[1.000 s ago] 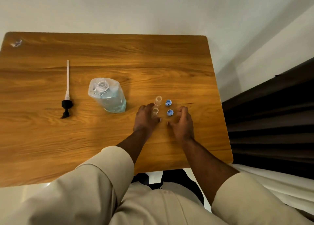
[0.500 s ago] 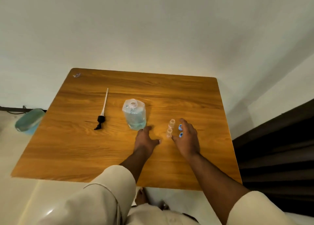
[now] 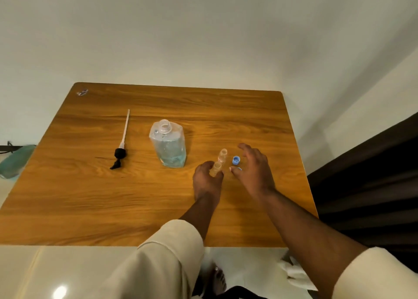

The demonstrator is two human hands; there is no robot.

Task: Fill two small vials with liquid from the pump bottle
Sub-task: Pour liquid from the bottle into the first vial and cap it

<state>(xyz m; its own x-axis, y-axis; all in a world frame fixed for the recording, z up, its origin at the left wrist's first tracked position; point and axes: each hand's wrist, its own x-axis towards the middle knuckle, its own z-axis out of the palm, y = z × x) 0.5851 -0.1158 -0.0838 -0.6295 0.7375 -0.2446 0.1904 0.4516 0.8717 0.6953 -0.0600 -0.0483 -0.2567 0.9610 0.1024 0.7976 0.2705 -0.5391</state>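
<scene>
My left grip (image 3: 207,179) is curled around the nearer vial (image 3: 216,168), thumb and fingers clamped on its lower part, its open mouth upward. My right grip (image 3: 253,166) hovers just beside it with the fingers spread apart and relaxed, holding nothing. The second vial (image 3: 222,155) stands upright on the bench (image 3: 90,197), just behind the held one, toward the right edge. Two blue caps lie by my right fingers: one (image 3: 236,160) in plain sight beside the standing vial, the other (image 3: 239,169) mostly hidden behind my thumb.

The pump bottle (image 3: 169,145) stands near the middle of the bench, neck open, with pale blue liquid in its lower part. It is clear plastic, and I can read no label or writing on it. Its pump head (image 3: 119,154), black with a long white tube, lies flat well apart from it, toward the left edge. A small clear scrap (image 3: 82,92) sits at the far left corner; whether it carries any print is too small to tell.
</scene>
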